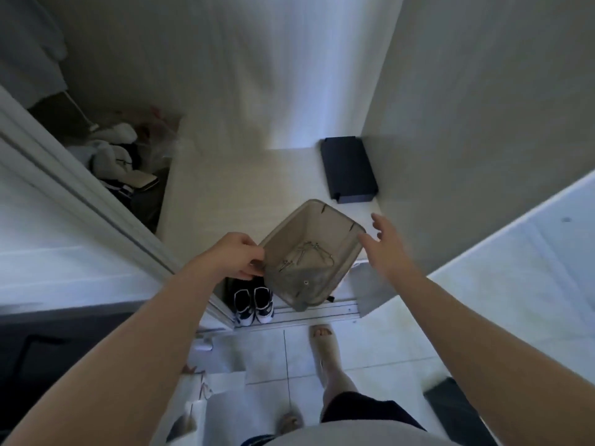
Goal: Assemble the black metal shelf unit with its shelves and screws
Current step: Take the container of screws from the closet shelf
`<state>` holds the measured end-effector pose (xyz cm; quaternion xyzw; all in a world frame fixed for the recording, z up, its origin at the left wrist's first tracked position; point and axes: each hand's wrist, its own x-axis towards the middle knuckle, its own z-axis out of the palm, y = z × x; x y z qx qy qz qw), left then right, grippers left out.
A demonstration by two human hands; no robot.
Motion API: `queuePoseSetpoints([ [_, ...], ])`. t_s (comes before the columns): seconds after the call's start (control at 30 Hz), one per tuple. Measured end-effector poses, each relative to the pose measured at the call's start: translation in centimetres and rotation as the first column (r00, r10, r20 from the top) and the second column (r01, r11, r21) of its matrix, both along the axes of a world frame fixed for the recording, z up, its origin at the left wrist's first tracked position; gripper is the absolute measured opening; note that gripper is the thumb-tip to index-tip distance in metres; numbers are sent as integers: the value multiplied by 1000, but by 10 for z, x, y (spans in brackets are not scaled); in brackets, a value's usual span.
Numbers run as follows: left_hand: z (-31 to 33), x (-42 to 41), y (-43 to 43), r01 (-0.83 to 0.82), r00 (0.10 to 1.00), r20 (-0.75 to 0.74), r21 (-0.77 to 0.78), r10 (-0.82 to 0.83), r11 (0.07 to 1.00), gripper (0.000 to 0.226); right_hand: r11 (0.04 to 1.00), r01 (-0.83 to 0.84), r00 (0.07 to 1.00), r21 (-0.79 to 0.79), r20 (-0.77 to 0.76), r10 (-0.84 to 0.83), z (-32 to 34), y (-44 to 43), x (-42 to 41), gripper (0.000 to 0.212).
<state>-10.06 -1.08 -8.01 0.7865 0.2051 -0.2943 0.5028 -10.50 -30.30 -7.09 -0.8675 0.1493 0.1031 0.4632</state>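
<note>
My left hand (236, 255) pinches the left rim of a grey, see-through plastic bin (325, 226), holding it tilted above the front edge of a white ledge (231, 194). Several loose metal screws (304, 257) lie in the bottom of the bin. My right hand (384, 244) hovers at the bin's right rim with its fingers spread and straight, holding nothing. A flat black metal shelf panel (347, 169) lies on the ledge at the back right, against the wall.
A pair of black-and-white sneakers (254, 304) sits under the ledge. Clothes and clutter (125, 162) fill the open closet at the left. White walls close the ledge in behind and at the right. My feet stand on the tiled floor (370, 346).
</note>
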Motion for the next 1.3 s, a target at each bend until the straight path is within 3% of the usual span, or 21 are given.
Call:
queuePoseSetpoints([
  [0.13,5,-44,-25,219,975,-35,25,-218,975,11,988,85,995,-126,-36,-90,-4,-28,-66,62],
  [0.3,0,-85,-71,489,870,-88,34,-485,872,9,973,163,963,-165,-189,-193,-12,-74,-157,57],
  [0.5,0,-125,-159,734,679,-92,55,-729,677,14,944,304,889,-129,-317,-329,-34,-138,-269,22],
  [0.6,-8,-150,-211,756,654,-92,44,-751,653,21,899,418,846,-131,-305,-437,-39,-171,-329,17],
  [0.73,-26,-204,-286,713,698,-79,-23,-712,701,22,800,585,740,-130,-319,-593,-49,-214,-414,20],
  [0.9,-56,-297,-374,721,677,-162,-53,-718,691,29,661,740,593,-127,-341,-729,-67,-264,-532,20],
  [1.13,-103,-435,-475,767,610,-225,-73,-760,637,8,471,868,390,-156,-370,-843,-107,-312,-679,27],
  [1.3,-150,-507,-513,805,575,-252,5,-779,593,16,401,904,292,-145,-476,-830,-155,-326,-748,20],
])
